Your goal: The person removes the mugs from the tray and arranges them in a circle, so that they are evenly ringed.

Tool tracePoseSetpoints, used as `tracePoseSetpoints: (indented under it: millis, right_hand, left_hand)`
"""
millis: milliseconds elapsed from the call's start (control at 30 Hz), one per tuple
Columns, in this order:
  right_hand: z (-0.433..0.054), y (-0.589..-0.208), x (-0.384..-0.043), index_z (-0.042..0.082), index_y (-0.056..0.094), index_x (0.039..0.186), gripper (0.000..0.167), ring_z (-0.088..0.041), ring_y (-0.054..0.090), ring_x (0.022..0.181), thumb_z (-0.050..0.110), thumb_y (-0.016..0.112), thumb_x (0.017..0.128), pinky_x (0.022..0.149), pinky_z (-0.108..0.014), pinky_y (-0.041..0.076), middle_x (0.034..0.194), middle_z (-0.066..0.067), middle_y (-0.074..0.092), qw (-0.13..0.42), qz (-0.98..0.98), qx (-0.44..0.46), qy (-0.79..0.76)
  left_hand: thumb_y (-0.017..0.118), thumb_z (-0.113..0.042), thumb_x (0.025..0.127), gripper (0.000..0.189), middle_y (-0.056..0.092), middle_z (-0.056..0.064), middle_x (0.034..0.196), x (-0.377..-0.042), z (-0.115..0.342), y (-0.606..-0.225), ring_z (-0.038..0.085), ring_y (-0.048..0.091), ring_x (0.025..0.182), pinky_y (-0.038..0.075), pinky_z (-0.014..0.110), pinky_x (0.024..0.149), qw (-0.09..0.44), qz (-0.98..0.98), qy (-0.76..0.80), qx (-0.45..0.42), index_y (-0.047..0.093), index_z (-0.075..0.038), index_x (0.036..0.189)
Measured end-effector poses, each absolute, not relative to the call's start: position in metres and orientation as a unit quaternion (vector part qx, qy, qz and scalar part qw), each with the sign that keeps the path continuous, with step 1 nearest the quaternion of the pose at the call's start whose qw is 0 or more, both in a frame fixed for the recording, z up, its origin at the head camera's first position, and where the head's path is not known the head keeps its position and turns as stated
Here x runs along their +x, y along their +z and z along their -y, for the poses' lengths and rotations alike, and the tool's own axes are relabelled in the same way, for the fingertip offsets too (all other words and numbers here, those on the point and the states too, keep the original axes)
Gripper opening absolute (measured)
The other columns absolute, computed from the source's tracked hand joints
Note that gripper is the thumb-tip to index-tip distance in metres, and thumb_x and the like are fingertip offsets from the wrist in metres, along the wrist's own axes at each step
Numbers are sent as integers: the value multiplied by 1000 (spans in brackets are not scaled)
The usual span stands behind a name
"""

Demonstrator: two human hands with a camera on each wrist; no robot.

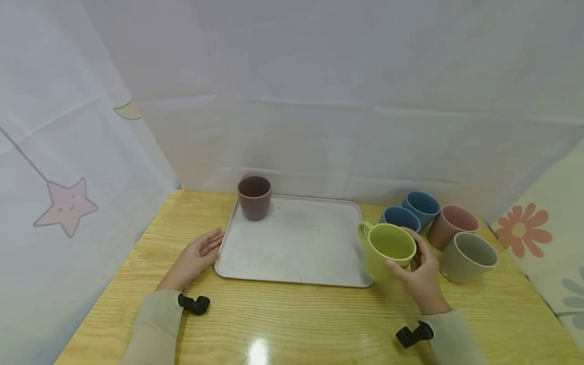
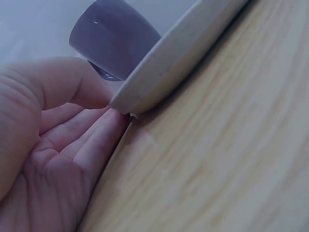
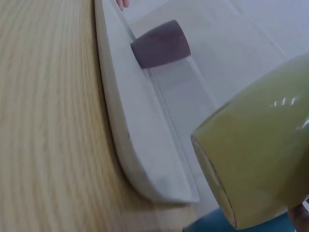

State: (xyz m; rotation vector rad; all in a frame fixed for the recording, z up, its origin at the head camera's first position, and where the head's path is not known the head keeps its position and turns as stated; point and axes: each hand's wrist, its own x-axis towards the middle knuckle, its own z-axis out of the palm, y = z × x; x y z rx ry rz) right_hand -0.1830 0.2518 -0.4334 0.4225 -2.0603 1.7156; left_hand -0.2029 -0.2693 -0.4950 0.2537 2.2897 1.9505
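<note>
"Where do you have the mug point(image 1: 387, 248)?"

"On my feed it's lifted at the right end of the tray point(image 1: 294, 248), near the front corner. From the right wrist camera I can see its underside."

"And the fingers?"

"The right hand point(image 1: 423, 279) has it: thumb bent against the near side, fingers round the side away from the tray, spread only as wide as the mug's body. The left hand point(image 1: 197, 256) is loose, fingers nearly straight, tips at the tray's left edge; I don't see it gripping anything."

"How do you expect the mug to handle?"

"I'd judge it glazed ceramic: stiff, fairly heavy for its size, slick where it shines, apt to chip if knocked. Holding it round the body looks sound to me. The handle point(image 1: 360, 233) is free and points toward the tray, so I'd count that as a second hold."

"Anything it could knock?"

"Right of the tray, a near blue cup point(image 1: 400, 218) sits just behind it, with a far blue cup point(image 1: 422, 207), a pink cup point(image 1: 449, 228) and a grey cup point(image 1: 465, 263) beyond. I'd be gentle there. The purple cup point(image 1: 255, 204) stands in the tray's far left corner, well apart."
</note>
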Motion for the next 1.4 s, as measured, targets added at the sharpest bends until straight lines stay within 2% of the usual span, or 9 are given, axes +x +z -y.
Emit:
tracePoseSetpoints:
  millis: [133, 400, 700, 900, 1133, 1400]
  right_hand:
    - [-266, -437, -177, -7, 46, 145, 79, -9, 55, 115, -24, 72, 73, 94, -10, 47, 130, 2, 58, 224, 751, 132, 607]
    - [-286, -451, -176, -10, 44, 145, 82, -12, 53, 119, -28, 70, 69, 99, -12, 45, 136, -3, 56, 227, 737, 155, 618]
    - [-290, -465, -179, -13, 42, 145, 83, -10, 53, 121, -32, 70, 68, 102, -11, 44, 136, -2, 54, 220, 732, 154, 626]
    - [-288, -470, -182, -16, 40, 144, 84, -13, 55, 120, -35, 67, 66, 102, -15, 46, 135, -8, 55, 214, 698, 170, 662]
    - [-291, -471, -185, -16, 38, 145, 83, -14, 54, 123, -34, 66, 70, 104, -18, 46, 137, -10, 53, 187, 681, 184, 684]
    - [-311, -476, -193, -12, 34, 150, 83, -9, 49, 131, -32, 66, 76, 105, -17, 45, 146, -5, 48, 132, 694, 217, 674]
  left_hand:
    - [51, 4, 103, 66, 24, 24, 163, -203, 268, -494, 38, 24, 150, 41, 9, 100, 59, -763, 639, 82, 18, 3, 160]
    - [54, 4, 102, 67, 28, 23, 162, -202, 265, -492, 36, 27, 150, 43, 9, 99, 48, -772, 630, 67, 21, 1, 160]
    - [53, 5, 101, 67, 28, 22, 163, -202, 265, -491, 35, 28, 150, 43, 9, 99, 46, -774, 628, 58, 21, 1, 160]
    - [53, 4, 102, 66, 30, 19, 163, -203, 265, -492, 33, 29, 149, 42, 9, 98, 46, -783, 618, 47, 23, -1, 160]
    - [53, 2, 102, 66, 30, 19, 163, -204, 266, -495, 32, 29, 150, 41, 7, 99, 49, -786, 614, 52, 22, -1, 160]
    - [53, 1, 103, 66, 29, 18, 163, -205, 267, -496, 33, 28, 150, 40, 7, 99, 50, -785, 614, 56, 22, -1, 161]
